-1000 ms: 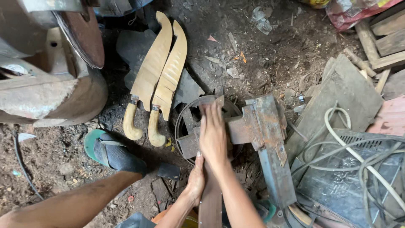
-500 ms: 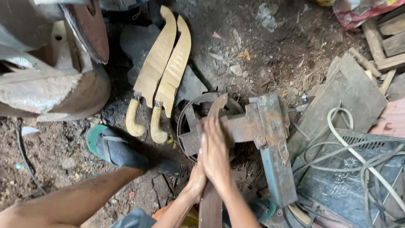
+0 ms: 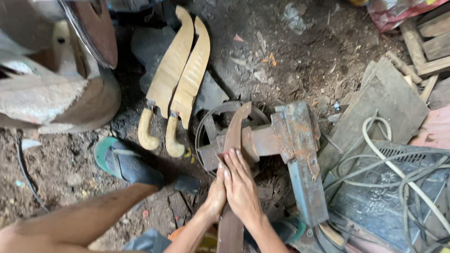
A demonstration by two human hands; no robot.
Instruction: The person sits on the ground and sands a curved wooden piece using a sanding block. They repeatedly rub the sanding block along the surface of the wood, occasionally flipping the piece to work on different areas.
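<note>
A long curved brown blade [image 3: 237,125] lies over a rusty metal block [image 3: 286,136] and a round iron frame [image 3: 211,122], its tip pointing away from me. My right hand [image 3: 242,186] presses flat on the blade's middle, fingers together. My left hand [image 3: 216,197] sits against the right one and holds the blade's left edge. The lower part of the blade [image 3: 229,232] runs back toward my body between my forearms.
Two curved knives in pale wooden sheaths [image 3: 180,75] lie on the dirt floor beyond. My foot in a green sandal [image 3: 123,164] rests at left. A large rusty drum [image 3: 61,93] is far left. Wood scraps [image 3: 389,98] and hoses over a grille [image 3: 398,182] crowd the right.
Both hands have slid back along the blade toward my body, baring more of its tip. The view has shifted slightly; the knives and block stay put.
</note>
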